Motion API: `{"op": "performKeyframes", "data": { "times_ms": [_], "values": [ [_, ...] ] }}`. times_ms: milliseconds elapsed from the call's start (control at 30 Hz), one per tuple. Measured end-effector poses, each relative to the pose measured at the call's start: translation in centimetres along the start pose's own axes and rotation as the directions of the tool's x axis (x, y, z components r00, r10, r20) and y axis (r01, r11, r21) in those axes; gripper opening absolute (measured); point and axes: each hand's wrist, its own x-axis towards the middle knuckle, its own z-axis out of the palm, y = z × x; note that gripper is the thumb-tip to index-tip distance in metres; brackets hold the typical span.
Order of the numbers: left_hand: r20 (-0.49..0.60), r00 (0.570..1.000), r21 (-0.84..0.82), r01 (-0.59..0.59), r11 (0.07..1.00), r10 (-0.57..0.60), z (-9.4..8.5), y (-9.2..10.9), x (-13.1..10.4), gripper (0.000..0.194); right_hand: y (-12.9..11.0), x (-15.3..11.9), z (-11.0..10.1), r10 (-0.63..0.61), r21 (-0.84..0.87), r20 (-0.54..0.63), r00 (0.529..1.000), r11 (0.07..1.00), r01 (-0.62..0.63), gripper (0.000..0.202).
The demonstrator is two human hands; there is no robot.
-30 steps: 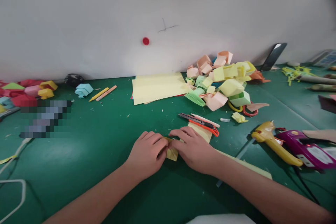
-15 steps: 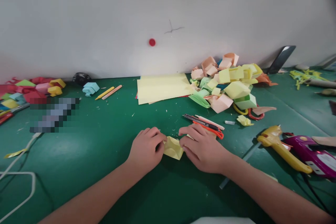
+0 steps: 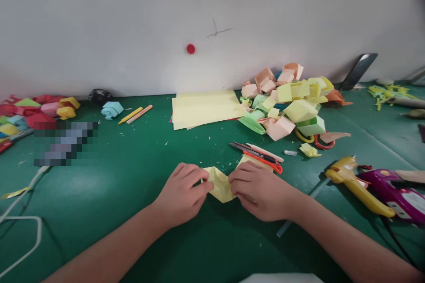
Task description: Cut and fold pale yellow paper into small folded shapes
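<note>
A small creased piece of yellow paper (image 3: 219, 185) is stretched between my two hands, just above the green table. My left hand (image 3: 184, 192) pinches its left edge between thumb and fingers. On the opposite edge my right hand (image 3: 259, 190) is closed, with its fingertips pressed on the paper. Beyond my right hand lie a dark craft knife (image 3: 255, 152) and orange-handled scissors (image 3: 274, 166), with a pale yellow sheet partly under them. The underside of the held paper is hidden.
Yellow sheets (image 3: 204, 109) lie by the wall. Folded paper pieces (image 3: 300, 110) are heaped behind on the right, with a yellow glue gun (image 3: 360, 185) nearer. A blurred-out device (image 3: 66, 143) with a white cable lies left, near colourful folded pieces (image 3: 43, 112).
The yellow paper is spread wider and shows more of its creased face. My left hand has shifted slightly left and its fingers have closed further on the edge. The view has shifted a little.
</note>
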Motion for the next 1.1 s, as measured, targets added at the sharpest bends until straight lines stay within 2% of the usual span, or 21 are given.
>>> {"op": "performKeyframes", "data": {
  "times_ms": [100,400,500,633,700,967,1100],
  "values": [
    [0.062,0.994,-0.065,-0.087,0.994,0.091,-0.2,0.5,0.0,0.017,-0.1,0.0,-0.2,0.026,0.019,-0.020,0.999,0.999,-0.026,0.012],
    [0.190,0.978,-0.192,0.121,0.974,-0.084,-0.1,0.2,0.4,0.022,0.0,0.0,0.0,0.054,0.055,-0.070,0.996,0.997,-0.050,0.017],
    [0.216,0.972,-0.207,0.136,0.969,-0.091,-0.1,0.1,0.4,0.022,0.0,-0.1,0.1,0.056,0.078,-0.084,0.995,0.996,-0.049,0.015],
    [0.257,0.962,-0.165,0.134,0.977,-0.088,0.2,0.0,0.3,0.032,0.0,0.0,0.3,0.077,0.057,-0.100,0.992,0.996,-0.072,0.015],
    [0.265,0.960,-0.149,0.136,0.979,-0.093,0.2,0.0,0.2,0.034,0.0,0.1,0.3,0.094,0.058,-0.101,0.990,0.994,-0.088,0.014],
    [0.214,0.972,-0.094,0.120,0.988,-0.098,-0.3,0.1,0.5,0.014,-1.2,0.3,0.3,0.063,0.036,-0.040,0.997,0.997,-0.062,0.018],
    [0.199,0.976,-0.077,0.100,0.992,-0.083,0.1,0.1,0.6,0.013,-2.6,0.7,1.6,0.074,-0.035,-0.106,0.992,0.996,-0.079,0.021]
  ]
}}
